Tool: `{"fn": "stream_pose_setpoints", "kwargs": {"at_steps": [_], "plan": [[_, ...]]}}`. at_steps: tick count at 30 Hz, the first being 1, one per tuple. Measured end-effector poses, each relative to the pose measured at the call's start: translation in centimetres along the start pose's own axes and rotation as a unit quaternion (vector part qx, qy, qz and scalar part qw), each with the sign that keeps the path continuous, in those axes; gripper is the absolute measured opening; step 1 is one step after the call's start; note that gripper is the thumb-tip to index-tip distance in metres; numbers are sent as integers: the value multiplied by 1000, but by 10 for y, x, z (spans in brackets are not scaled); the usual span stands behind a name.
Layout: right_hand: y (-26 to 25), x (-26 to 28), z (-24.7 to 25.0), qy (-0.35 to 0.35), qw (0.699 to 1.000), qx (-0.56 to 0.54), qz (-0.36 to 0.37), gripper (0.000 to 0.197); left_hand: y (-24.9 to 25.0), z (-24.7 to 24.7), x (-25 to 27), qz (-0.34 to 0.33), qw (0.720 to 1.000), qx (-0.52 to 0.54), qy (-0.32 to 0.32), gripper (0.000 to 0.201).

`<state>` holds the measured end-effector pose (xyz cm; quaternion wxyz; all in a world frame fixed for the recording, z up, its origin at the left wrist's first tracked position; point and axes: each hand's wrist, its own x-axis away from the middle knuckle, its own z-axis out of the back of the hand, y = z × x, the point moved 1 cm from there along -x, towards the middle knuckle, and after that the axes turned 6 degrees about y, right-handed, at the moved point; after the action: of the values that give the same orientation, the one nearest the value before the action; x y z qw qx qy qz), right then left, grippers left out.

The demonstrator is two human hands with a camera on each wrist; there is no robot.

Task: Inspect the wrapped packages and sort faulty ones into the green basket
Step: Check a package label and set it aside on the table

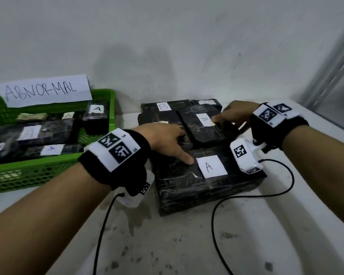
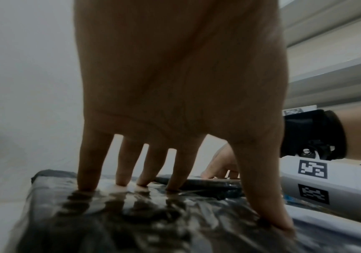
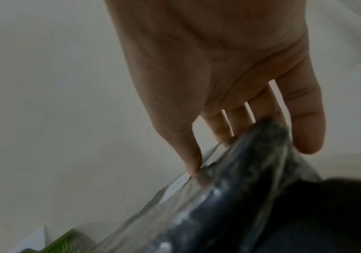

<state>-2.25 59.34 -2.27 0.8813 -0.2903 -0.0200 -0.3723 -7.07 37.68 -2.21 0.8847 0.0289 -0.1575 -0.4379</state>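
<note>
The left hand [image 1: 165,140], fingers spread, pressed on the big black plastic-wrapped package marked A [image 1: 208,180] to keep it steady. The right hand [image 1: 234,114] pinched the smaller black wrapped package marked B [image 1: 204,129] on the tabletop [image 1: 187,245], probably to check it.

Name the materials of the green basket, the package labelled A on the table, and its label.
Green basket: apparently rigid moulded plastic, perforated lattice walls. Package labelled A: dark contents under clear glossy film, judging by wrinkles and glare. Label: matte white paper, handwritten.
</note>
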Motion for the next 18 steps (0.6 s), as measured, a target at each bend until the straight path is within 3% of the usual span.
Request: {"fn": "stream_pose_setpoints", "kwargs": {"at_steps": [6, 12, 18], "plan": [[-5, -1, -5, 30, 994, 101, 41, 47, 1, -2, -2, 9, 1000, -2, -2, 96], [-7, 0, -1, 111, 959, 237, 110, 56, 1, -2, 8, -2, 1000, -11, -17, 92], [-4, -7, -11, 92, 948, 276, 134, 51, -3, -4, 13, -1, 999, -6, -42, 93]]}}
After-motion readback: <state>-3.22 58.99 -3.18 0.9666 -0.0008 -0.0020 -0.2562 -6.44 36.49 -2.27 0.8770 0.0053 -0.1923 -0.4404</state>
